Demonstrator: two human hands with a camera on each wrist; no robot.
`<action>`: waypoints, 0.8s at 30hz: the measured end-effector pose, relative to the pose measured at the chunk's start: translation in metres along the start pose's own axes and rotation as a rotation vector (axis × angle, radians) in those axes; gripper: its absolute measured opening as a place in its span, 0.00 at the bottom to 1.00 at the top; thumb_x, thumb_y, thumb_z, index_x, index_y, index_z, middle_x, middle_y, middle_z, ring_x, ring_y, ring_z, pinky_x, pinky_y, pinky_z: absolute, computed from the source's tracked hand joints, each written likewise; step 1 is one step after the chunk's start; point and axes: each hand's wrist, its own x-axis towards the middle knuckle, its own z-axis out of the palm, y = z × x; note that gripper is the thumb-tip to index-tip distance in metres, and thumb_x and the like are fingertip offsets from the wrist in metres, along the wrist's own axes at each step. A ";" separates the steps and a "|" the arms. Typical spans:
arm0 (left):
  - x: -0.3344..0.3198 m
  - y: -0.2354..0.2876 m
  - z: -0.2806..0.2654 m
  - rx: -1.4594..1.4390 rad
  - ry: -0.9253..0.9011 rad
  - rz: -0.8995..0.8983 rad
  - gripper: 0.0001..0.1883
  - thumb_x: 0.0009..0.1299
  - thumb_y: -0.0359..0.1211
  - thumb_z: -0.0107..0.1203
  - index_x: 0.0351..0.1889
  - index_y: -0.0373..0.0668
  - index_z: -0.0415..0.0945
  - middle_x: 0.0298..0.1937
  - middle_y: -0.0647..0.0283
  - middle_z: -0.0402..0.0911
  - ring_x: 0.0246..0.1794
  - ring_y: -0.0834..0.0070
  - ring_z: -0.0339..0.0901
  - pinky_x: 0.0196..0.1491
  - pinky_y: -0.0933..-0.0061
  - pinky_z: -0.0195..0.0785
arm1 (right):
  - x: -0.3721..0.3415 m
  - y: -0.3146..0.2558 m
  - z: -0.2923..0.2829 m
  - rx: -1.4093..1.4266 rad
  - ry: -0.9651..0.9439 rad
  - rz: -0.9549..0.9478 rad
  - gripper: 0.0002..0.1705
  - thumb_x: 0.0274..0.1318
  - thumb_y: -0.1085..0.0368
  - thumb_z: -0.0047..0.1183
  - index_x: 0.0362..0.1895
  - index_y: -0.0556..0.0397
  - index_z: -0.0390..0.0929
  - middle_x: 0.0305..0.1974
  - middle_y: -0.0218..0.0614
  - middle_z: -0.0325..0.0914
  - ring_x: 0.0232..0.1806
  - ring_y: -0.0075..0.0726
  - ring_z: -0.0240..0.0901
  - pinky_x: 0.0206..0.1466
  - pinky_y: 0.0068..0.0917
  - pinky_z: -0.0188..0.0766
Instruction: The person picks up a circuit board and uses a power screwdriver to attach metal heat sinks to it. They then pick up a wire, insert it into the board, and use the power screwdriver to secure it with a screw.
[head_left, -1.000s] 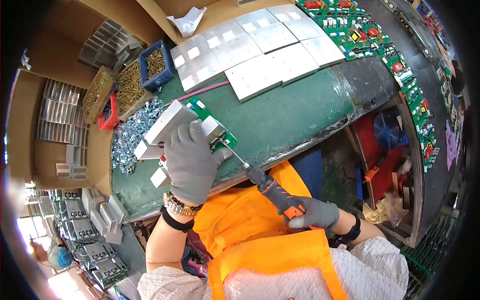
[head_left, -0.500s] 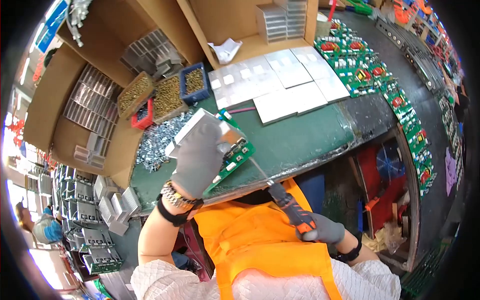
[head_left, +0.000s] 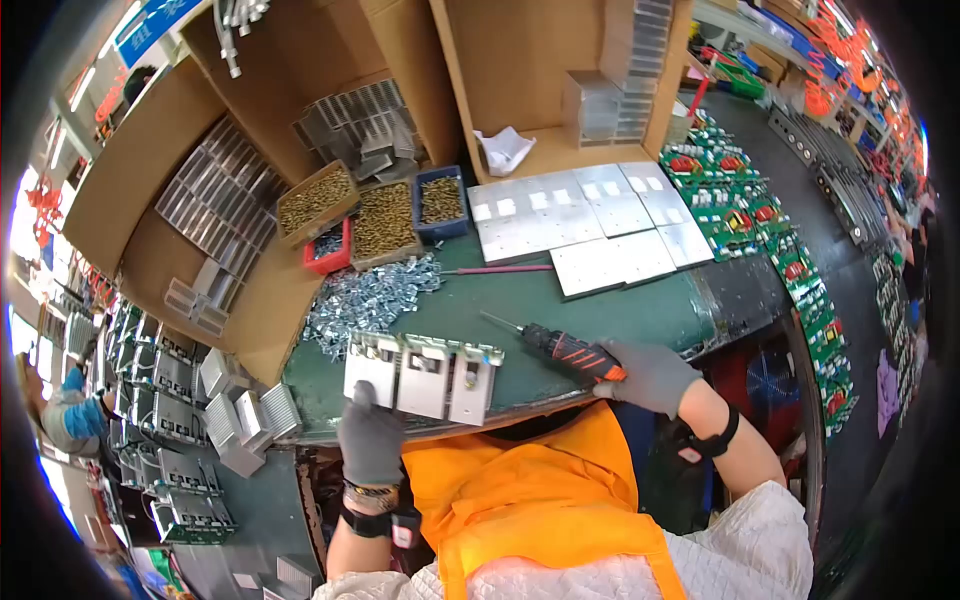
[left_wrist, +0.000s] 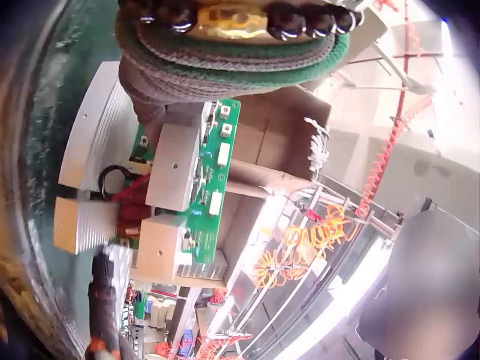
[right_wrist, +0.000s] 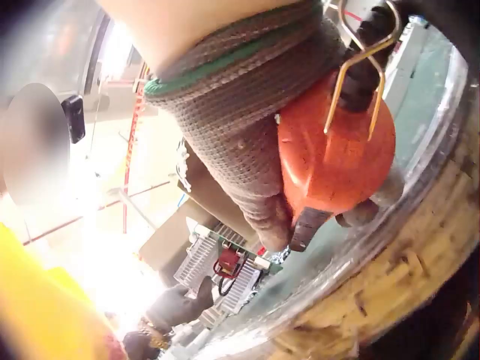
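Note:
A circuit board with metal heat sinks (head_left: pixel 425 378) stands on its edge near the front of the green bench, its flat heat sink faces toward the person. The gloved left hand (head_left: pixel 371 440) holds it at its left end, thumb against a heat sink. In the left wrist view the green board (left_wrist: pixel 217 180) shows heat sinks and a red component. The gloved right hand (head_left: pixel 655 377) grips an orange and black power screwdriver (head_left: pixel 575 352), whose bit points left above the bench, apart from the board. In the right wrist view the fingers wrap the orange screwdriver end (right_wrist: pixel 337 150).
Behind the board lie a pile of metal clips (head_left: pixel 370 300), bins of brass screws (head_left: pixel 385 222) and a pink rod (head_left: pixel 505 268). Flat metal plates (head_left: pixel 610 262) lie at the back, green boards (head_left: pixel 800 285) to the right, loose heat sinks (head_left: pixel 245 420) at left.
The left hand has moved toward the front edge and turned the board upright, its heat sink faces now visible. The screwdriver has come away from the board and lies more level. The head view has shifted.

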 end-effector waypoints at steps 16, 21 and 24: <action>-0.010 -0.021 -0.001 0.400 -0.457 -0.182 0.24 0.70 0.30 0.56 0.61 0.35 0.60 0.53 0.60 0.74 0.50 0.69 0.76 0.55 0.66 0.71 | 0.105 -0.052 -0.104 -0.245 0.476 -0.480 0.08 0.58 0.61 0.52 0.39 0.45 0.82 0.36 0.37 0.78 0.42 0.46 0.75 0.46 0.40 0.72; -0.014 -0.007 -0.055 0.556 -0.401 -0.251 0.21 0.72 0.31 0.53 0.58 0.31 0.61 0.52 0.54 0.75 0.49 0.68 0.77 0.54 0.66 0.72 | 0.128 -0.145 -0.194 -0.101 0.505 -0.580 0.12 0.59 0.61 0.55 0.43 0.51 0.81 0.36 0.40 0.82 0.37 0.45 0.79 0.42 0.33 0.73; -0.029 0.012 -0.050 0.553 -0.302 -0.105 0.17 0.73 0.31 0.52 0.56 0.33 0.66 0.48 0.59 0.76 0.46 0.73 0.75 0.50 0.72 0.70 | 0.165 -0.191 -0.226 0.111 0.551 -0.643 0.11 0.58 0.63 0.55 0.42 0.53 0.81 0.32 0.39 0.82 0.33 0.34 0.77 0.41 0.29 0.72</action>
